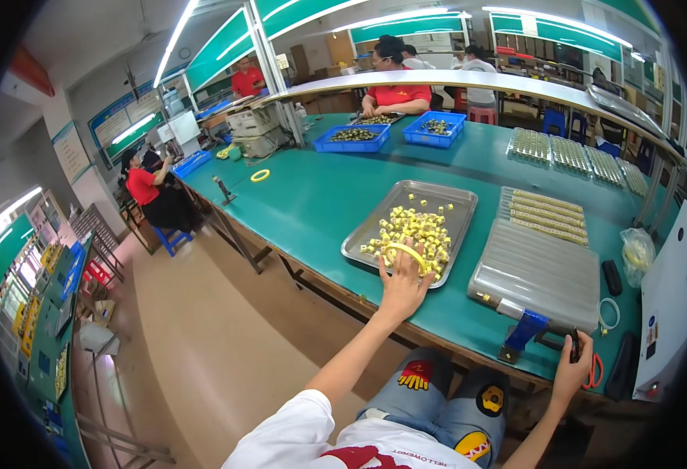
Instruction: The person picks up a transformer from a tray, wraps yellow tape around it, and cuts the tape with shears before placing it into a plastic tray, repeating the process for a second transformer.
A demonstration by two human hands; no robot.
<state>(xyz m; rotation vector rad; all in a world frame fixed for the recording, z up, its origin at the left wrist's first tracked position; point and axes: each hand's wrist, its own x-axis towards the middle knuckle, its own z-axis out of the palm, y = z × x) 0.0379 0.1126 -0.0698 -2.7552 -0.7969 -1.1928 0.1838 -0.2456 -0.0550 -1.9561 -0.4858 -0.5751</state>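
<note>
The left hand (403,292) reaches over the near edge of a metal tray (462,215) on the green bench (304,207). Its fingers are spread, with the tips down at a heap of small yellow blocks (415,224). A yellow ring (403,247) lies at these fingers; whether it sits around them or only against them, and whether this hand grips anything, I cannot tell. The heap spreads beyond the fingertips, a few loose blocks near the tray's far end.

The right hand (577,367) is at the bench's near edge, well apart from the left, curled around a small black grip (574,345). Just left of it stands a blue clamp (526,329), at the near end of a grey case (542,262) that lies between the two hands and farther out. Rows of yellow blocks (547,217) line the case's far part.

Just to the right of the right hand are scissors (599,369) with orange handles, then a black pouch (623,367). Beyond that hand lie a pale ring (617,314) and a clear bag (638,254).

Far beyond the left hand, two blue bins (352,146) hold small dark parts, near a co-worker (396,95) in red.
</note>
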